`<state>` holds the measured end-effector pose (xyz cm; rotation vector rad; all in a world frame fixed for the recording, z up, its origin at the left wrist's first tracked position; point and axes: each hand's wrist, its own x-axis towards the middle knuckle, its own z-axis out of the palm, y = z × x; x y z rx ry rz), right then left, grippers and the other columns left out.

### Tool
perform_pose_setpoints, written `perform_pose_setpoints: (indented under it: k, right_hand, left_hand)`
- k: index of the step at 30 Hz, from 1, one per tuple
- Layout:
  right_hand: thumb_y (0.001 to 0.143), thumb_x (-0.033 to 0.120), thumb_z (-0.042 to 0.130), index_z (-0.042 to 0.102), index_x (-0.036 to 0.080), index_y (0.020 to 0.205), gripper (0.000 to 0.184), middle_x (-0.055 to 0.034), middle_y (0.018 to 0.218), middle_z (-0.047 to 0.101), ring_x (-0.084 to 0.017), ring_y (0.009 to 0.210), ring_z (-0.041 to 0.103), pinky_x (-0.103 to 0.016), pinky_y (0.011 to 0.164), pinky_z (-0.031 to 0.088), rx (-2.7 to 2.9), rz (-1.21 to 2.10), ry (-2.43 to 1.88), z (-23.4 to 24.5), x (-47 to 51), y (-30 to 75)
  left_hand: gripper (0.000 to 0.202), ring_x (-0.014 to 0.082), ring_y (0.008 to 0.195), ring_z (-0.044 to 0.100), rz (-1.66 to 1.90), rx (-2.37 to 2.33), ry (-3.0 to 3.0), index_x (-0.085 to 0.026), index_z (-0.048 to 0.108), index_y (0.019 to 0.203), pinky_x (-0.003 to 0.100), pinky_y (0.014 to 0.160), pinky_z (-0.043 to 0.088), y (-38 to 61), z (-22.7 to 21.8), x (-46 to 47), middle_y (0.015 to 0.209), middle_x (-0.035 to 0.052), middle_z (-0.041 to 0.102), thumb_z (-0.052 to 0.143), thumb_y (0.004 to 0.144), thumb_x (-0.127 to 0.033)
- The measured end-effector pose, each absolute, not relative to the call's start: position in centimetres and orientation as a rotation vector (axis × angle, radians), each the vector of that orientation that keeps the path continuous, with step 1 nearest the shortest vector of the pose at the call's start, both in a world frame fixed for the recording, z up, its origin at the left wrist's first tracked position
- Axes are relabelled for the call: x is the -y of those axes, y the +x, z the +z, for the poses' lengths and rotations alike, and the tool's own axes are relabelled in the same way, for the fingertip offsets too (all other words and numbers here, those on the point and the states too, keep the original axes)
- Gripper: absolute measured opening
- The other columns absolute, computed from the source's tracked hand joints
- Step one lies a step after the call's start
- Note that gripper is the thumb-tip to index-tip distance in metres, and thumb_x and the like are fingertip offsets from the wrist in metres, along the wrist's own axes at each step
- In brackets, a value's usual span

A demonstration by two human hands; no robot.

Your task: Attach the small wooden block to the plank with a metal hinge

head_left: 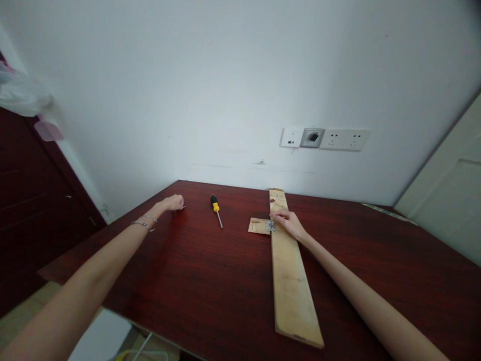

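My left hand [174, 202] is closed in a pinch low over the left back of the table, with the tip of a small silvery piece [184, 206], perhaps a screw, poking out from the fingers. Over the long wooden board [291, 271], my right hand [288, 222] has its fingers together at the metal hinge [270, 225]. Anything between those fingertips is too small to make out. The hinge lies across the joint between the board and a short wooden piece [257, 225] on its left. A black-and-yellow screwdriver [216, 207] rests between my hands, touching neither.
The dark red table [210, 281] meets a white wall with a row of sockets [325, 139]. A flat strip [389, 213] lies at the back right edge. On the floor below the front left are a white box [103, 336] and cables.
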<state>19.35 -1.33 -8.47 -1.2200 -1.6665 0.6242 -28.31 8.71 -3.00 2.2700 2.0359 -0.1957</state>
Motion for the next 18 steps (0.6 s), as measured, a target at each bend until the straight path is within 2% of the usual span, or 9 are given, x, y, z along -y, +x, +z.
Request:
perform_pose_setpoints:
  k: [9, 18]
  right_hand:
    - [0.071, 0.032, 0.056, 0.074, 0.018, 0.077, 0.023, -0.0086, 0.089, 0.074, -0.027, 0.087, 0.067, -0.042, 0.086, 0.049, 1.661, 0.638, -1.229, -8.2, 1.5, 19.2]
    - [0.072, 0.032, 0.055, 0.074, 0.019, 0.079, 0.024, -0.0065, 0.089, 0.074, -0.026, 0.089, 0.067, -0.040, 0.087, 0.048, 1.661, 0.650, -1.208, -8.1, 1.2, 19.4]
  left_hand:
    - [0.007, 0.0157, 0.065, 0.057, -0.031, -2.026, 2.284, -0.015, 0.062, 0.062, 0.022, 0.058, 0.037, -27.8, -3.0, -8.6, 0.070, 0.0044, 0.065, 0.058, 0.060, -0.019]
    - [0.015, 0.0176, 0.074, 0.060, 0.609, -1.590, 2.358, -0.015, 0.066, 0.069, 0.024, 0.069, 0.043, -20.1, -2.9, -11.5, 0.076, 0.0045, 0.068, 0.056, 0.065, -0.025]
